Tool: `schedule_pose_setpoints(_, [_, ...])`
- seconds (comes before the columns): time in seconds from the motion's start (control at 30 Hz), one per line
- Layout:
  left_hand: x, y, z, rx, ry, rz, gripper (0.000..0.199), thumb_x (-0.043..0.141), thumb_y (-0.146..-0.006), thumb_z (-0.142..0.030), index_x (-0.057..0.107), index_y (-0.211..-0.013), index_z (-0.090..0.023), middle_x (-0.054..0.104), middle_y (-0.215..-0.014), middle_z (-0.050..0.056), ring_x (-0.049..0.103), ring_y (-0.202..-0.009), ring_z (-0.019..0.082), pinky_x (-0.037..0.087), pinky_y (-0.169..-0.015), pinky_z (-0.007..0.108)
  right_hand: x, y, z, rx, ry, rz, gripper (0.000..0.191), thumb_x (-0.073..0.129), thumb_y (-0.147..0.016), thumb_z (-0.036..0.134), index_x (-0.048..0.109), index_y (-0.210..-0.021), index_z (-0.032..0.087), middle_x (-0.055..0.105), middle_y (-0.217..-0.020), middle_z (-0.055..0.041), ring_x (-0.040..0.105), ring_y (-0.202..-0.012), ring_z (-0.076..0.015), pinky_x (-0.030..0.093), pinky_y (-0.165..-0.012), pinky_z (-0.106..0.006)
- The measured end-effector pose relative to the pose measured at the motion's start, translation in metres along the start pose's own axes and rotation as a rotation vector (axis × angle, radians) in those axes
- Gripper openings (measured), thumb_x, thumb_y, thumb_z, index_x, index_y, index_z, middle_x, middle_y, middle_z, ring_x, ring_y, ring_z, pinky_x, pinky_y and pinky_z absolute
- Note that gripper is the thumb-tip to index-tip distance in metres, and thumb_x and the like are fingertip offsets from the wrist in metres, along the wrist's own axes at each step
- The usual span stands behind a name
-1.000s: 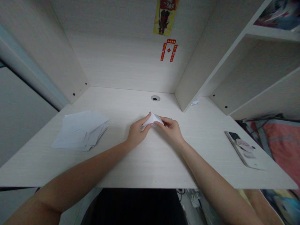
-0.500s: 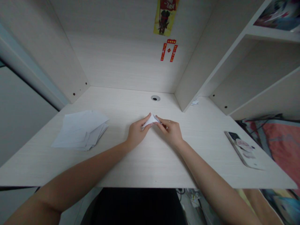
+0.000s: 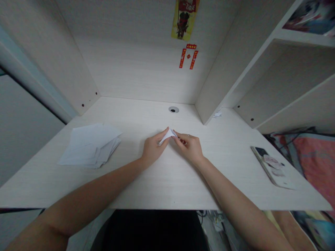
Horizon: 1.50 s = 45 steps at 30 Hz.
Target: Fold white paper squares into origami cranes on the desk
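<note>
Between both hands, over the middle of the desk, is a small folded piece of white paper (image 3: 168, 134) with a peaked top. My left hand (image 3: 154, 146) pinches its left side, thumb on the near face and fingers behind. On the right edge, my right hand (image 3: 190, 146) grips the paper between thumb and forefinger, its other fingers curled in. A ring shows on one right finger. Part of the paper is hidden by the fingers.
A loose stack of white paper sheets (image 3: 86, 146) lies on the desk (image 3: 157, 188) to the left. On the right rests a phone (image 3: 272, 169) in a decorated case. A cable hole (image 3: 173, 109) sits near the back panel, and an upright divider (image 3: 218, 80) stands at the right.
The right fingertips have shifted slightly to the right along the folded paper. Both hands keep their hold, and everything else looks the same.
</note>
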<state>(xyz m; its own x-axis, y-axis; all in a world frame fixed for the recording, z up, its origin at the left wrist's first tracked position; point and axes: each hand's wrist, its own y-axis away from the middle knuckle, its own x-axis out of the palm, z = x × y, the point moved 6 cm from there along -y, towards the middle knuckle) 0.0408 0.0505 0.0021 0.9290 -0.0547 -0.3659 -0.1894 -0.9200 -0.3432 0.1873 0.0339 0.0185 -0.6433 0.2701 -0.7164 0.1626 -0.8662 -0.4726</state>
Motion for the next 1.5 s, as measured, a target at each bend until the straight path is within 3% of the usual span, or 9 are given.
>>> schedule_pose_setpoints(1.0, [0.002, 0.003, -0.003, 0.000, -0.012, 0.017, 0.046, 0.056, -0.081, -0.032, 0.051, -0.126, -0.024, 0.059, -0.122, 0.001, 0.059, -0.107, 0.017, 0.046, -0.094, 0.028, -0.003, 0.000, 0.003, 0.006, 0.016, -0.026, 0.035, 0.044, -0.088, 0.039, 0.066, -0.109, 0.020, 0.068, -0.068, -0.0030, 0.055, -0.056, -0.0123, 0.041, -0.058, -0.024])
schedule_pose_setpoints(1.23, [-0.003, 0.004, -0.006, -0.032, -0.169, -0.011, 0.046, 0.058, -0.081, -0.031, 0.052, -0.126, -0.025, 0.069, -0.106, 0.002, 0.065, -0.094, 0.018, 0.048, -0.086, 0.026, 0.001, 0.000, 0.003, -0.021, 0.026, 0.026, 0.039, 0.043, -0.089, 0.038, 0.061, -0.118, 0.020, 0.070, -0.072, -0.0036, 0.057, -0.056, -0.0129, 0.041, -0.059, -0.023])
schedule_pose_setpoints(1.5, [-0.005, 0.002, -0.015, 0.079, -0.301, 0.009, 0.046, 0.055, -0.083, -0.036, 0.049, -0.128, -0.030, 0.070, -0.101, 0.001, 0.064, -0.085, 0.017, 0.046, -0.083, 0.027, 0.002, 0.001, 0.003, -0.002, 0.033, 0.013, 0.035, 0.042, -0.089, 0.035, 0.066, -0.110, 0.020, 0.070, -0.071, -0.0030, 0.058, -0.055, -0.0138, 0.041, -0.058, -0.024])
